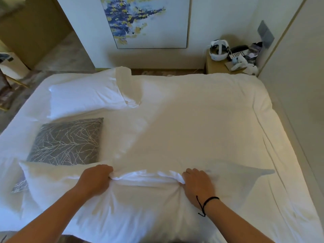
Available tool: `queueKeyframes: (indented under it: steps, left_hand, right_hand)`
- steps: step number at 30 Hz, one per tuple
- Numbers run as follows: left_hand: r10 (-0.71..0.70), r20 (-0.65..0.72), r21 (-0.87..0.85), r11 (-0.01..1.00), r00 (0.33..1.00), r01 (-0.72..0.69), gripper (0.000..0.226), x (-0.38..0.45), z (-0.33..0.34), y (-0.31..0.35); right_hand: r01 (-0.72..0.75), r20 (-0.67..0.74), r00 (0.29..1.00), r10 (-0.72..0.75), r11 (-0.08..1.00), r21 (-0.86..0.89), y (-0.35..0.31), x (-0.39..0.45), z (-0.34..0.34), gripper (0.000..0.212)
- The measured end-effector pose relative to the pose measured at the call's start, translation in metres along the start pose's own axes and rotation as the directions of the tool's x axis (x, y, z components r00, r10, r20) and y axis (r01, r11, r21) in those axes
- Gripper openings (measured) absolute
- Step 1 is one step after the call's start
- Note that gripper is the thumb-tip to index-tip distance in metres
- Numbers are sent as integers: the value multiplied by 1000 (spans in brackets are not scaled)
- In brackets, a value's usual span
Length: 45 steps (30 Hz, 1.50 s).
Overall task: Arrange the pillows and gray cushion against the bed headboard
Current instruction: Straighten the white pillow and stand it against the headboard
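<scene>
I see the near pillow (133, 204) low in the frame on the bed (201, 123), its left end overlapping the cushion (66, 142). A second pillow (85, 97) lies upper left behind the cushion; the nightstand (217, 66) sits upper right.

No readable text, labels or numbers; keypad marks on bedside phone (238, 54) too blurred.

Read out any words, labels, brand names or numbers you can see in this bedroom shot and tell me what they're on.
No text can be read.
Keypad device on the nightstand: markings too small and blurred.
Painting: abstract, no lettering visible.
Gray cushion: branch pattern only.
</scene>
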<state>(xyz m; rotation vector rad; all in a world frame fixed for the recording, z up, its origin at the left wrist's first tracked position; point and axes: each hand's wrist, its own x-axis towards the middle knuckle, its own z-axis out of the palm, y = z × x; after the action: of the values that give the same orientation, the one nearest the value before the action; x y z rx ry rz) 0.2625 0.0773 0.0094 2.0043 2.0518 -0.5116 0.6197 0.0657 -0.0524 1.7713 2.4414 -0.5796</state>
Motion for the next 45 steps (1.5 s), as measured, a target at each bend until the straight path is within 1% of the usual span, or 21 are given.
queueKeyframes:
  steps: [3,7,10,13,17,21,23,26,30,32,33,34,36,37,38,39,40,41,42,43,45]
  left_hand:
    - [37,-170,-123,991,985,-59,12,13,-13,5]
    - [80,-381,-222,959,921,-175,9,30,-39,20]
    - [132,-480,-234,934,867,-271,9,42,-61,42]
    - [187,-558,-221,906,809,-362,10,55,-89,71]
    - [274,-645,-173,857,714,-485,17,74,-133,113]
    - [312,-642,-216,803,700,-556,22,89,-170,159]
    - [337,-659,-205,780,672,-592,24,95,-188,188]
    - [394,-698,-159,728,597,-667,25,103,-224,245]
    - [504,-735,5,673,453,-740,25,119,-282,351]
    - [551,-713,69,670,433,-739,26,131,-307,418]
    - [554,-706,71,677,442,-733,27,136,-314,455]
    - [540,-693,42,691,477,-721,27,141,-318,492]
    - [485,-627,-131,706,610,-696,27,143,-308,563]
    - [486,-539,-228,702,688,-675,38,142,-293,595]
    - [527,-428,-273,700,735,-660,61,139,-270,623]
    - [589,-309,-274,697,747,-663,84,133,-242,647]
    - [644,-196,-271,689,739,-672,99,123,-207,665]
    - [677,-93,-290,683,730,-670,106,112,-169,675]
    - [681,5,-319,695,732,-644,108,101,-129,680]
    - [662,85,-348,720,744,-601,107,90,-90,679]
    - [589,185,-356,786,787,-505,101,72,-30,666]
  right_hand:
    - [-102,-81,991,105,994,42,7,-3,-12,13]
    - [-243,-154,950,272,953,184,13,-10,-33,20]
    - [-339,-182,895,406,887,314,22,-26,-48,27]
    - [-377,-251,821,512,818,435,33,-45,-65,32]
    - [-378,-314,731,606,743,553,45,-68,-86,35]
    - [-337,-388,675,628,730,595,53,-89,-98,31]
    - [-315,-418,646,638,722,615,60,-100,-107,32]
    - [-281,-458,579,674,693,664,77,-117,-128,32]
    - [-237,-486,447,751,623,745,118,-140,-170,29]
    - [-230,-509,368,778,606,761,149,-150,-190,33]
    - [-223,-513,329,793,593,774,168,-153,-197,35]
    - [-220,-511,293,808,578,786,190,-155,-202,36]
    - [-235,-490,234,840,538,810,241,-156,-203,36]
    - [-253,-464,213,860,507,824,268,-156,-198,35]
    - [-285,-418,207,884,463,839,295,-156,-191,33]
    - [-321,-357,214,909,411,853,320,-156,-180,28]
    - [-384,-274,234,933,348,855,341,-159,-165,18]
    - [-471,-178,269,947,291,833,357,-163,-147,10]
    - [-576,-122,301,946,282,767,369,-168,-129,28]
    - [-663,-120,330,936,321,677,377,-173,-109,45]
    - [-702,-233,374,898,438,561,382,-182,-77,56]
